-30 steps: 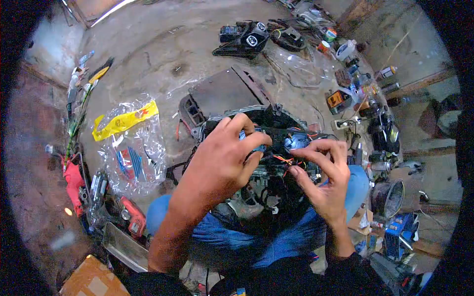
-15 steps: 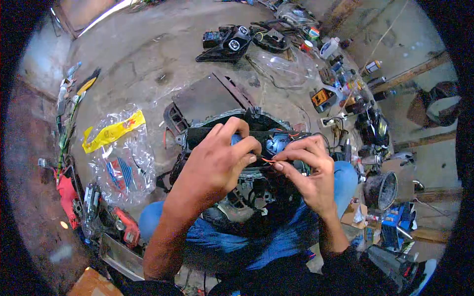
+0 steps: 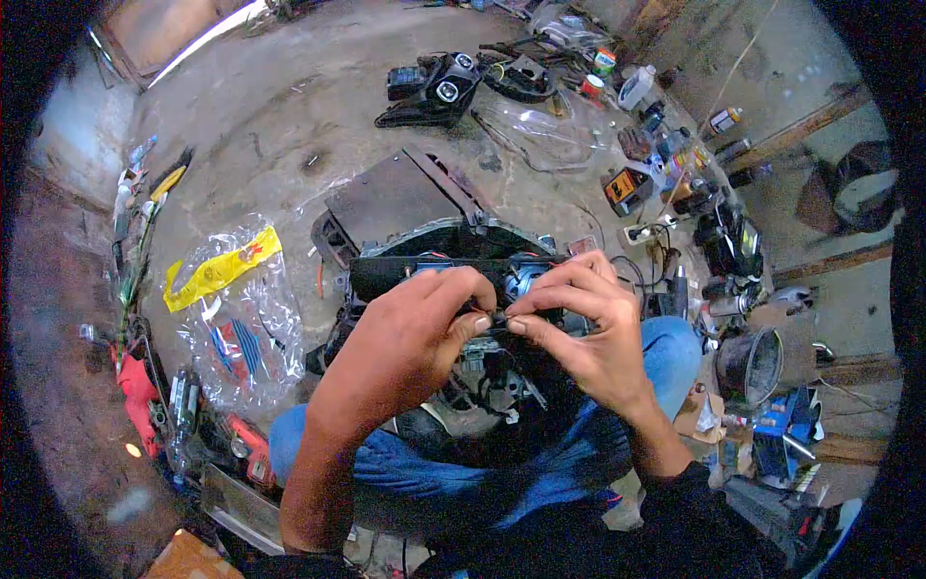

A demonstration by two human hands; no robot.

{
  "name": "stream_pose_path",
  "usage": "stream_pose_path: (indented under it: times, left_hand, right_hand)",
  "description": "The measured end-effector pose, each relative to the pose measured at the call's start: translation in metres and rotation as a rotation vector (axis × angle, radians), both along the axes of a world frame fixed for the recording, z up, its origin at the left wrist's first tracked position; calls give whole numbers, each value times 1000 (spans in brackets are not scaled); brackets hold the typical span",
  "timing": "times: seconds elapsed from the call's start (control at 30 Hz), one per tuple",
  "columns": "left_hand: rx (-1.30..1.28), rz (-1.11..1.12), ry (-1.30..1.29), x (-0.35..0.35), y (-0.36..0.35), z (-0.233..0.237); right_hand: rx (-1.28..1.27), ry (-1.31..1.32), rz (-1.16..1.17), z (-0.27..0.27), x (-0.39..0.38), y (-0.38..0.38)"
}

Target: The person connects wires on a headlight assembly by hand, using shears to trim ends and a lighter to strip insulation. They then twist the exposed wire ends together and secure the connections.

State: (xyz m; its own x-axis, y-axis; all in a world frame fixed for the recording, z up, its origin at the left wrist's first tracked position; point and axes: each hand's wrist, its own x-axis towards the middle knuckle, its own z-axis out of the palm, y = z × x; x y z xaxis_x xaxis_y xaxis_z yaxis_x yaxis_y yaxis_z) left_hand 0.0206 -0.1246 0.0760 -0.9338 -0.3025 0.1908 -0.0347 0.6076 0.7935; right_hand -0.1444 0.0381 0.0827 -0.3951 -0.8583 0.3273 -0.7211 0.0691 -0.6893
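Across my lap lies a black headlight assembly (image 3: 477, 232) with a blue, round, glossy lens part (image 3: 522, 281). Over it my left hand (image 3: 410, 328) has thumb and forefinger pinched together. My right hand (image 3: 584, 318) faces it from the other side, its thumb and forefinger closed too, the fingertips of both hands almost touching. Thin wires run between the two pinches, now mostly covered by the fingers. Below the hands, the open back of the housing shows brackets and a pale connector (image 3: 512, 417).
A dark flat panel (image 3: 391, 207) lies on the floor just beyond the assembly. To the left is a clear plastic bag (image 3: 289, 333) with a yellow header. Another headlight unit (image 3: 434, 92) sits farther off. Bottles and a black-orange box (image 3: 627, 188) line the right wall.
My hands have come closer together, the right one shifting left. The orange wires seen between the fingertips are now mostly hidden. The view has shifted slightly.
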Motion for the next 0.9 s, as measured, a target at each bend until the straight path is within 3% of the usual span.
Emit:
stream_pose_path:
  times: [0.9]
  left_hand:
    - [17, 5, -18, -6, -3, -1]
  right_hand:
    - [16, -154, 7, -9, -3, 2]
